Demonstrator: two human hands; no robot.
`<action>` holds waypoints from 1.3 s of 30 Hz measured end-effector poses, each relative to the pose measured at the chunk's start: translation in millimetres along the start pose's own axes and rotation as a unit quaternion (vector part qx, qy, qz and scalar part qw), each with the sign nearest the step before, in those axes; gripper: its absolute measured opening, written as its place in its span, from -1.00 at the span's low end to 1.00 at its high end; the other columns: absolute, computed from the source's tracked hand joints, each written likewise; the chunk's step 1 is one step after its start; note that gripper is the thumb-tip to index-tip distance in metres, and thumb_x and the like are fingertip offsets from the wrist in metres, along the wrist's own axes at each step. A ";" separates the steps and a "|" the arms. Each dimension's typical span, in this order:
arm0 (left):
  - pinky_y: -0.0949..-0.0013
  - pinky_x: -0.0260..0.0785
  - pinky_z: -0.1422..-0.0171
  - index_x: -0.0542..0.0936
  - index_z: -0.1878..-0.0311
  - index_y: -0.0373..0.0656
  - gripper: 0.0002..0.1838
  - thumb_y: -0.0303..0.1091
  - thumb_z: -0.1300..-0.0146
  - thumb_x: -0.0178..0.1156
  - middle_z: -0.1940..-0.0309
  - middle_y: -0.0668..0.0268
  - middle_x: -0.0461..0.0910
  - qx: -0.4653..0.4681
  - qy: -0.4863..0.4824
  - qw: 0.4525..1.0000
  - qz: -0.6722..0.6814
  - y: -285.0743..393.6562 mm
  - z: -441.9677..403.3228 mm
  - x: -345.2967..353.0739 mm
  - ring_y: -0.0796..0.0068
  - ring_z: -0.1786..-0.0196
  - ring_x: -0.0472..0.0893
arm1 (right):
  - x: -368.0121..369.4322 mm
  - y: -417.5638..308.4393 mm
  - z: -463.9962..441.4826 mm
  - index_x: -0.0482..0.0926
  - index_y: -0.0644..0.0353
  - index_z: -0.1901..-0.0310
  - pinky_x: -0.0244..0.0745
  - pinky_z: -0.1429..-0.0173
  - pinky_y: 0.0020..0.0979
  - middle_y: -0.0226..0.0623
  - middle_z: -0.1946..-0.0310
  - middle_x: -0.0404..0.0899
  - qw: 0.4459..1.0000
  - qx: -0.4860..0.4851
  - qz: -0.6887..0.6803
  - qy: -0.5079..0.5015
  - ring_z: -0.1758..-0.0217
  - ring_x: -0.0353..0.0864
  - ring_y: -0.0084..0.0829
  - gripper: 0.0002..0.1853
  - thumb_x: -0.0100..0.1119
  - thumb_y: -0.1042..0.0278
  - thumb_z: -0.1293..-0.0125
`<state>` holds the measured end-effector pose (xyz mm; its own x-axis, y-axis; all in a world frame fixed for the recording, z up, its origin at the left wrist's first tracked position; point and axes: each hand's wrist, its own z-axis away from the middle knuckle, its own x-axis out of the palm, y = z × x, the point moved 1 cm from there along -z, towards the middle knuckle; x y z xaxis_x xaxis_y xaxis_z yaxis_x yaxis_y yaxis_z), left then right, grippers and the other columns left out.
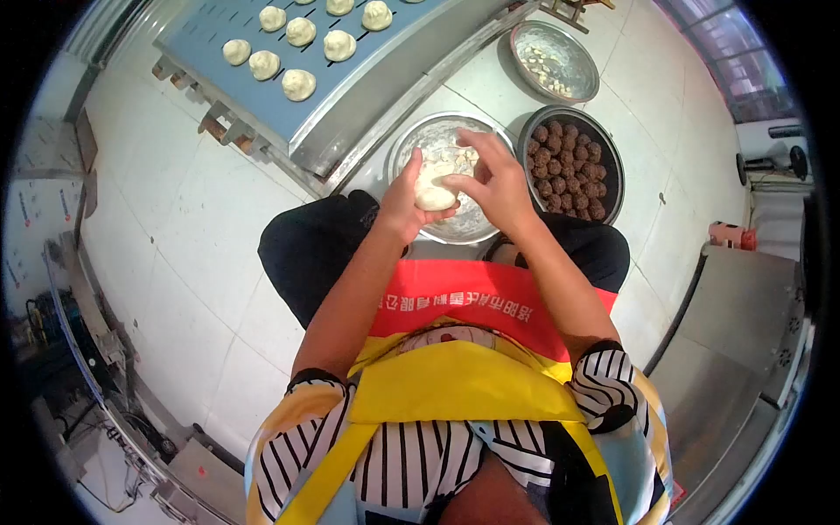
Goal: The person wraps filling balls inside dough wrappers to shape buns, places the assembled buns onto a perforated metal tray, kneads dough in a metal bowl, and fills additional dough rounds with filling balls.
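One pale lump of dough (433, 198) was noted directly above the floury steel bowl (473, 229), the bowl being taken as landmark. The lump was cradled by the left hand (404, 203): palm cupped, fingers curled beneath, thumb raised along the far left side. The right hand (506, 185) was half open, its fingers arched over the bowl's far right part, its thumb apparently laid against the lump; whether anything was pinched under those fingers could not be told.

Handling, as judged: light, soft, easily dented, probably more dry than slippery if floured. Any thin spot would likely be torn by a hard pinch. Best hold was judged to be from below, in a cupped palm, with pressure spread broadly and only light touches made at the top.

Pale scraps (470, 161) were seen inside the bowl. Just right of the bowl, a dark pan (616, 179) was filled with brown balls (573, 166). Beyond the bowl and to its right, a second basin (579, 59) was dotted with pale pieces (549, 74). Beyond the bowl and to its left, a blue belt (223, 22) was set with peaked dough pieces (298, 85), spaced apart. On the bowl's near side, a yellow-and-red apron (464, 382) was worn.
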<state>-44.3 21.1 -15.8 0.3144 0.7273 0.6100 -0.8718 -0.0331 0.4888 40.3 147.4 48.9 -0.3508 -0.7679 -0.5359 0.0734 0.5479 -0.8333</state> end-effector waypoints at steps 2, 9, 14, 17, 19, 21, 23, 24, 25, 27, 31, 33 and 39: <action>0.21 0.56 0.18 0.46 -0.08 -0.10 -0.36 0.31 -0.29 -0.04 0.16 0.27 0.61 -0.010 -0.010 1.000 0.011 -1.2 -2.1 -0.5 0.36 0.11 0.64 | 6.1 6.1 1.8 0.46 0.29 -0.12 0.51 0.13 -0.37 -0.12 0.02 0.51 0.999 -0.022 0.022 0.021 0.22 0.58 -0.25 -0.33 0.44 0.16 0.02; 0.24 0.52 0.08 0.47 -0.09 -0.08 -0.36 0.31 -0.28 -0.03 0.07 0.25 0.56 0.013 0.019 0.995 -0.095 0.9 16.3 21.0 0.38 0.07 0.62 | 34.4 18.5 11.6 0.49 0.29 -0.08 0.47 -0.03 -0.35 -0.07 0.11 0.59 0.994 0.055 -0.094 -0.007 0.08 0.61 -0.29 -0.39 0.41 0.11 -0.04; 0.28 0.52 0.04 0.42 -0.13 -0.12 -0.39 0.25 -0.34 -0.07 0.06 0.27 0.53 0.107 -0.028 0.991 -0.070 -4.1 3.3 13.9 0.40 0.04 0.59 | 37.2 16.2 7.0 0.59 0.30 0.10 0.46 0.01 -0.42 -0.18 0.21 0.63 0.975 0.009 -0.217 0.036 0.13 0.60 -0.43 -0.56 0.40 0.15 -0.08; 0.29 0.51 0.02 0.40 -0.16 -0.15 -0.37 0.24 -0.36 -0.09 0.05 0.26 0.52 0.070 -0.077 0.989 -0.101 7.3 16.3 17.5 0.39 0.01 0.58 | 20.2 -1.8 4.5 0.62 0.28 0.15 0.45 0.03 -0.43 -0.21 0.24 0.64 0.975 -0.007 -0.222 0.010 0.15 0.60 -0.45 -0.61 0.38 0.16 -0.10; 0.29 0.51 0.01 0.38 -0.17 -0.16 -0.34 0.26 -0.35 -0.11 0.03 0.25 0.52 0.115 -0.059 0.987 -0.094 -7.9 6.9 19.3 0.37 -0.02 0.57 | 27.2 19.6 4.7 0.61 0.26 0.12 0.44 0.00 -0.39 -0.20 0.22 0.63 0.974 0.094 -0.200 -0.041 0.12 0.60 -0.40 -0.60 0.38 0.15 -0.09; 0.27 0.50 -0.01 0.37 -0.18 -0.18 -0.34 0.25 -0.36 -0.13 -0.01 0.24 0.50 0.169 -0.062 0.984 0.000 -16.8 2.7 22.3 0.36 -0.06 0.55 | 31.7 17.5 1.2 0.61 0.24 0.10 0.45 -0.02 -0.35 -0.16 0.22 0.62 0.990 0.027 -0.134 0.025 0.09 0.60 -0.38 -0.58 0.37 0.15 -0.07; 0.25 0.50 0.00 0.37 -0.18 -0.17 -0.36 0.24 -0.37 -0.13 -0.02 0.24 0.49 0.182 -0.040 0.979 0.077 -22.3 10.3 28.1 0.36 -0.06 0.55 | 25.5 4.7 2.2 0.60 0.23 0.09 0.45 -0.01 -0.35 -0.14 0.24 0.62 0.990 0.005 -0.141 0.026 0.08 0.60 -0.40 -0.58 0.36 0.16 -0.06; 0.25 0.48 -0.02 0.37 -0.17 -0.16 -0.37 0.23 -0.37 -0.12 -0.01 0.25 0.50 0.162 -0.038 0.986 0.002 -16.1 12.2 25.5 0.38 -0.04 0.56 | 19.9 -3.8 0.0 0.61 0.24 0.11 0.47 0.07 -0.36 -0.16 0.27 0.62 0.980 -0.110 -0.155 0.068 0.16 0.61 -0.39 -0.62 0.33 0.18 -0.08; 0.26 0.48 -0.02 0.38 -0.15 -0.16 -0.39 0.22 -0.38 -0.12 0.01 0.25 0.51 0.125 -0.056 0.991 -0.012 -9.5 15.9 26.5 0.39 -0.03 0.56 | 12.4 -8.5 -0.8 0.60 0.24 0.11 0.48 0.06 -0.36 -0.16 0.26 0.62 0.985 -0.040 -0.165 -0.002 0.17 0.62 -0.37 -0.62 0.32 0.18 -0.09; 0.28 0.47 -0.03 0.40 -0.13 -0.15 -0.42 0.19 -0.39 -0.10 0.04 0.26 0.52 0.050 -0.088 0.994 -0.038 -0.5 26.3 30.4 0.39 -0.01 0.56 | -0.5 -13.1 3.3 0.59 0.25 0.11 0.49 0.06 -0.35 -0.18 0.23 0.63 0.967 0.100 -0.183 -0.145 0.20 0.62 -0.31 -0.63 0.30 0.19 -0.11; 0.31 0.49 0.03 0.47 -0.03 -0.17 -0.45 0.19 -0.38 -0.07 0.13 0.27 0.54 0.180 -0.050 0.982 -0.031 -7.5 9.5 30.4 0.43 0.07 0.58 | 11.7 -6.4 0.2 0.57 0.26 0.14 0.50 0.07 -0.34 -0.16 0.26 0.62 0.997 -0.036 -0.073 0.011 0.23 0.62 -0.26 -0.56 0.34 0.09 -0.05; 0.29 0.48 0.00 0.46 -0.05 -0.18 -0.38 0.25 -0.36 -0.11 0.08 0.26 0.54 0.132 -0.091 0.982 -0.101 4.2 14.1 25.7 0.43 0.01 0.57 | 14.7 1.4 -3.3 0.57 0.26 0.13 0.49 0.04 -0.29 -0.14 0.22 0.62 0.993 -0.098 -0.071 0.014 0.17 0.61 -0.13 -0.54 0.34 0.05 -0.06; 0.19 0.48 -0.03 0.38 -0.16 -0.20 -0.34 0.26 -0.36 -0.12 0.04 0.21 0.52 0.122 -0.002 0.992 -0.020 -1.5 31.4 48.5 0.35 0.01 0.58 | 18.6 6.6 -0.5 0.55 0.25 0.04 0.46 -0.09 -0.23 -0.10 0.08 0.61 0.992 -0.105 -0.018 0.061 -0.01 0.59 -0.10 -0.47 0.36 0.07 -0.01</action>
<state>-15.9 34.9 32.6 0.3488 0.7280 0.5902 -0.7416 -0.1706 0.6488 33.8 136.9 33.5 -0.4609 -0.7496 -0.4750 -0.1325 0.5874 -0.7984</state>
